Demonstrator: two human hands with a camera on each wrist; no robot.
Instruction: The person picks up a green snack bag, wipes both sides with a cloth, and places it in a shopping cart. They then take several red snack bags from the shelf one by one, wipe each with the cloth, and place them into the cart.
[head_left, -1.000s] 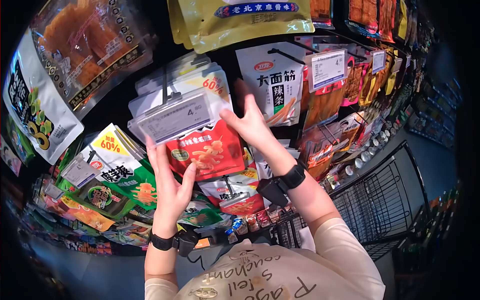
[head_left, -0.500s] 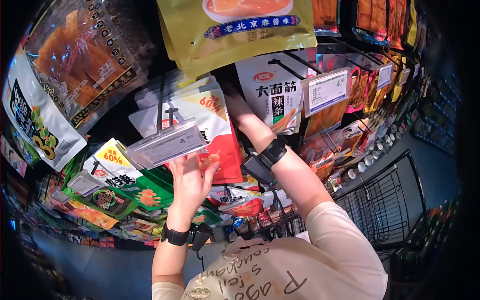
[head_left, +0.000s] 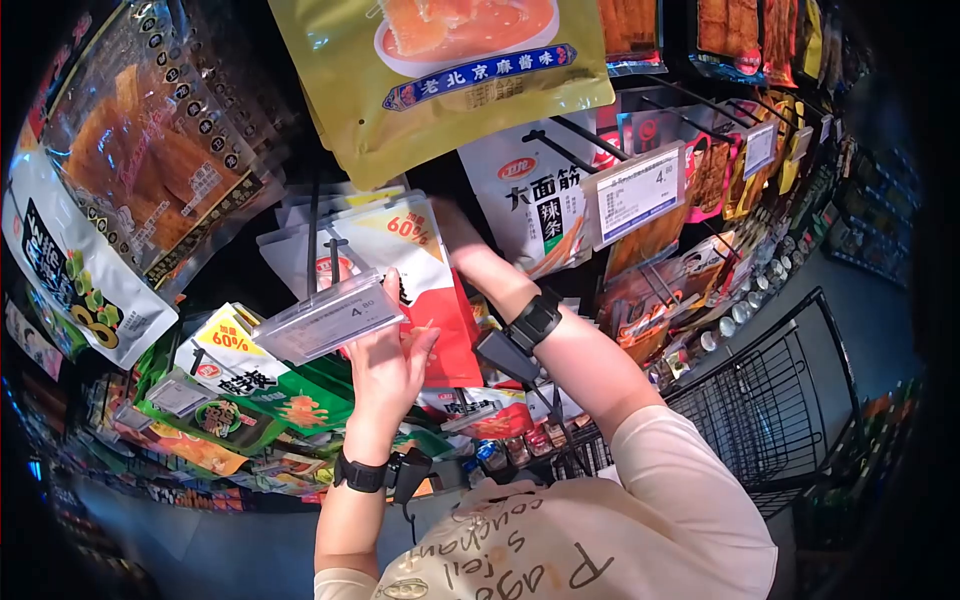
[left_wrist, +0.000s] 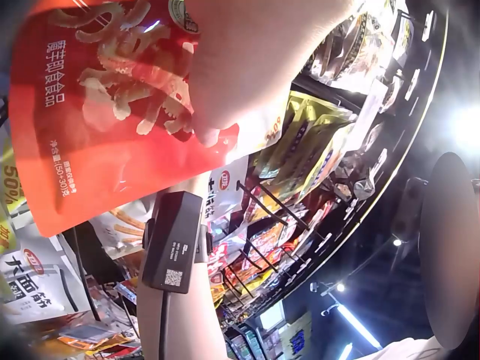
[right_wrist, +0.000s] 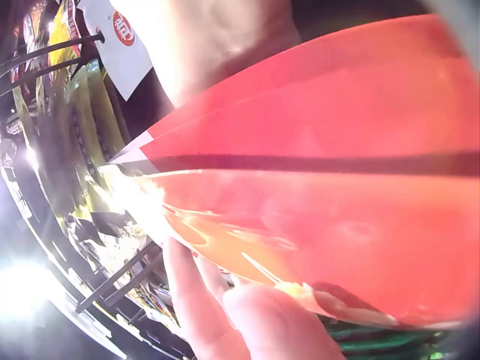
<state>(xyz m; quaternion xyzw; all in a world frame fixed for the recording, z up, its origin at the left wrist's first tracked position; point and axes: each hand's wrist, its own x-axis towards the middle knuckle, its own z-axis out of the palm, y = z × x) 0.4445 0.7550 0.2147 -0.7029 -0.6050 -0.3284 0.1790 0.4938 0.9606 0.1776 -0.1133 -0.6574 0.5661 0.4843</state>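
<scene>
Black metal hooks (head_left: 314, 235) suspend shiny snack packets (head_left: 535, 205); nearer, the left hand (head_left: 385, 375), fingers apart, touches the hanging red-and-white pouch's (head_left: 450, 315) front beneath a clear plastic price holder (head_left: 330, 322), likely steadying it; the right hand (head_left: 466, 250) reaches behind, its grip hidden; a second ago its thumb showed against the pouch's edge.
</scene>
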